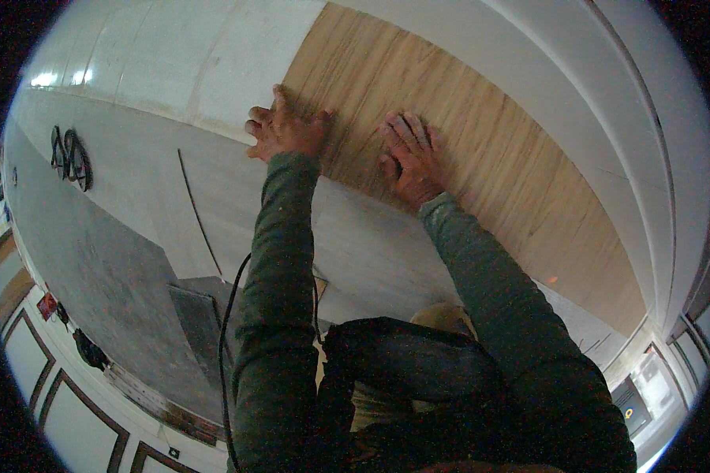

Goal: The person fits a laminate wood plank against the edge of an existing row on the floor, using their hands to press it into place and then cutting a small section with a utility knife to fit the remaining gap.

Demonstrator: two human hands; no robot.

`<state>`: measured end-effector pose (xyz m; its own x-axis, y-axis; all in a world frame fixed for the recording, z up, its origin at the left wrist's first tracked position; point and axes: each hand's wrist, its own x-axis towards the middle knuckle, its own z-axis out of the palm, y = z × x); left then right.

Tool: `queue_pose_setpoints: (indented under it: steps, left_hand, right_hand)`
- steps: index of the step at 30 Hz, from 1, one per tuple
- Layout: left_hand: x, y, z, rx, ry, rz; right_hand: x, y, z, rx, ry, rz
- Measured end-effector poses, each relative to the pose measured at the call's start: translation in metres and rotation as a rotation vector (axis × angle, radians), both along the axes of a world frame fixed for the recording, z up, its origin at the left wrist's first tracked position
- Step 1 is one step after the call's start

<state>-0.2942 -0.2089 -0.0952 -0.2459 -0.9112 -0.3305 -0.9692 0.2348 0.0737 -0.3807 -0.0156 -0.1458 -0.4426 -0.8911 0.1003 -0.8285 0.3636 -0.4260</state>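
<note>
Left hand (288,132) spread wide, holding nothing, across the left edge of the wood-look panel (473,134): thumb side on wood, outer fingers toward the white panel (189,63). Right hand (414,162) palm down on the wood, near its lower edge, fingers narrower together, nothing gripped. Likely flat like this to press or steady the panel; left probably feeling the seam. Both forearms reach up from the lower edge, left near vertical, right slanting inward, wrists low. Panel sits along the pale grey floor's (142,205) upper edge. Farther out: thin dark strip (197,209) lower left of the left hand, coiled black cable (75,162) toward the floor's left edge.
</note>
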Motion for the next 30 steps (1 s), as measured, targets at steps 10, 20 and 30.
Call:
queue_pose_setpoints:
  steps: [10,20,30]
  left_hand:
    - [0.068,-0.014,-0.033,-0.156,0.36,-0.399]
    - [0.153,-0.024,-0.069,-0.372,0.407,-0.249]
    - [0.115,0.004,-0.055,-0.221,0.376,-0.101]
  right_hand:
    - [-0.003,0.001,-0.001,0.005,0.001,0.011]
    - [-0.005,0.004,-0.004,-0.014,0.076,0.034]
    - [-0.009,0.005,-0.002,-0.011,0.106,0.035]
